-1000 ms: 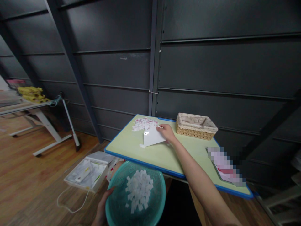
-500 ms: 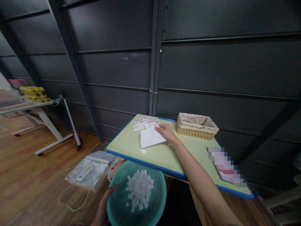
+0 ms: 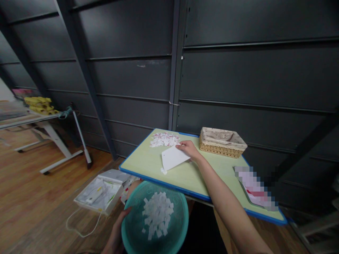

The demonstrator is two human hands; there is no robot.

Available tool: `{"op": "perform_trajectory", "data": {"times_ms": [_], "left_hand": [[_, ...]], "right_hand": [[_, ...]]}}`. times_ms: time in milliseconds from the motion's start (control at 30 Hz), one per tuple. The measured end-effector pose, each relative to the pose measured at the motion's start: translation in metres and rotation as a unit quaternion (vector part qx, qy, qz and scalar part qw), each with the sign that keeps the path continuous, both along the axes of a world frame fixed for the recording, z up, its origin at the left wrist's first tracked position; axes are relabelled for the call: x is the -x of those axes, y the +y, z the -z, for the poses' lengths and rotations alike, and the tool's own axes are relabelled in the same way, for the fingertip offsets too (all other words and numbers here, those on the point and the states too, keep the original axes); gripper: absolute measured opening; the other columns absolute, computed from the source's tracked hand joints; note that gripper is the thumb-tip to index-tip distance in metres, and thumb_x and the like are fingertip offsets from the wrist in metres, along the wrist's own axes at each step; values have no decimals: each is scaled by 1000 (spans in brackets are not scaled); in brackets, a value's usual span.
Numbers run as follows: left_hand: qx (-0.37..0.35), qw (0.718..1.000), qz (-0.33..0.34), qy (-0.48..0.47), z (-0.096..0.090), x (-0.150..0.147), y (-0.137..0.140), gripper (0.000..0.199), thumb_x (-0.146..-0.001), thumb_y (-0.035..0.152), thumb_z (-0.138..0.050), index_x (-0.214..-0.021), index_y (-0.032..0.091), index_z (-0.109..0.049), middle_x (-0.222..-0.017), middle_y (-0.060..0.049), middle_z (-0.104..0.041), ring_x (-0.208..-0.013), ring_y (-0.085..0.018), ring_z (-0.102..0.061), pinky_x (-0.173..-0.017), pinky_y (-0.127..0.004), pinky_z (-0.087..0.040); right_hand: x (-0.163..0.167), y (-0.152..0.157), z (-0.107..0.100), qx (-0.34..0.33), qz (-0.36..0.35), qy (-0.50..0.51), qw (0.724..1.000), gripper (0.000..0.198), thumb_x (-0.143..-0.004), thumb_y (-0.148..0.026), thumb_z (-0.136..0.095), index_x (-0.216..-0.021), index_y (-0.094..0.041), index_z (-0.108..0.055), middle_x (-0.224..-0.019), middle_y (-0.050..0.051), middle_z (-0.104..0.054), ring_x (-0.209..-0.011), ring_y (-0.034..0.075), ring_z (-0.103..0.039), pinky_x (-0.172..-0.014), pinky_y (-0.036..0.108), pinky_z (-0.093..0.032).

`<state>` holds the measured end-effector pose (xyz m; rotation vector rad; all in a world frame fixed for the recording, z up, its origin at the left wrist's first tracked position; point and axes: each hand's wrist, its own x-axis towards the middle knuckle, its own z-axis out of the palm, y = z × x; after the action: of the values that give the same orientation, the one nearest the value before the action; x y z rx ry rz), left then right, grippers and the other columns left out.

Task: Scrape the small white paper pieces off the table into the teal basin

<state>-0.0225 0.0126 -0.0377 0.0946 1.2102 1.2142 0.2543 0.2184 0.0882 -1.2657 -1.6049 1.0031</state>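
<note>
A thin white card point(image 3: 174, 157) with rounded corners and a small hole leans over a pale-green table point(image 3: 140, 160) edged in blue, just in front of a heap of paper scraps point(image 3: 164, 139). We judge it light and fairly stiff, likely smooth enough to slide in a loose grip, and best taken along its edge on the person's right, leaving the long lower side free. Whether that side meets the tabletop, we cannot tell.

The right hand point(image 3: 188, 149) has it by that edge, thumb on the upper face and fingers curled in behind, parted by little more than the card's thickness; some fingertips are hidden from us. A few loose scraps point(image 3: 164, 171) lie at its lower corner.

Below the table's near side, the left hand point(image 3: 122, 218) grips a teal mesh basket point(image 3: 131, 234) by its rim, thumb over the inside, the other fingers out of our sight. White paper pieces point(image 3: 159, 213) lie heaped within. A cloth-lined wicker basket point(image 3: 219, 150) sits beyond the right hand.
</note>
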Motion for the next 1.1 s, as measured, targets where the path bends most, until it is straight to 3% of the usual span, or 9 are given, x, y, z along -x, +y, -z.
{"op": "perform_trajectory", "data": {"times_ms": [233,400,633,733,900,1100], "left_hand": [[-13,999,36,13,-12,-5,-3,53,-74,27,-71,-123,8,-63,-80,-12,-81,-83,-35,-75,-83,-49,-57],[-13,999,2,36,-25,-10,-1,52,-73,18,-69,-123,7,-62,-81,-12,-81,-87,-34,-74,-83,-46,-58],[5,1000,-12,1,-46,-16,-5,53,-74,17,-67,-125,8,-61,-86,-14,-81,-94,-35,-73,-83,-46,-58],[5,1000,-15,13,-47,-16,-5,51,-73,21,-69,-122,6,-63,-83,-15,-80,-91,-36,-73,-82,-46,-58],[-8,1000,-19,13,-43,-14,-3,48,-74,20,-69,-120,8,-63,-83,-13,-81,-88,-34,-74,-82,-45,-59],[-7,1000,-4,17,-41,-11,-4,40,-72,21,-71,-111,9,-67,-80,-12,-81,-81,-33,-75,-79,-45,-60]], "right_hand": [[2,0,4,-27,-37,-39,998,29,-63,-44,-62,-61,-16,-58,-54,-2,-51,-51,11,-44,-45,22,-27],[3,-2,3,-35,-54,-54,996,31,-64,-46,-62,-62,-15,-58,-53,-3,-49,-50,11,-42,-46,23,-25],[2,-2,0,-5,-52,7,999,32,-63,-47,-66,-62,-15,-59,-54,-2,-52,-50,11,-45,-46,23,-28],[3,-5,1,-11,-63,-3,998,32,-63,-46,-68,-63,-15,-60,-54,-2,-52,-50,11,-44,-46,22,-27],[8,-11,1,18,-140,23,990,39,-62,-51,-71,-69,-14,-63,-58,-2,-55,-51,10,-44,-47,22,-27],[5,1,5,-22,-7,43,999,40,-62,-54,-67,-67,-15,-59,-55,-3,-51,-51,11,-43,-46,23,-26]]}}
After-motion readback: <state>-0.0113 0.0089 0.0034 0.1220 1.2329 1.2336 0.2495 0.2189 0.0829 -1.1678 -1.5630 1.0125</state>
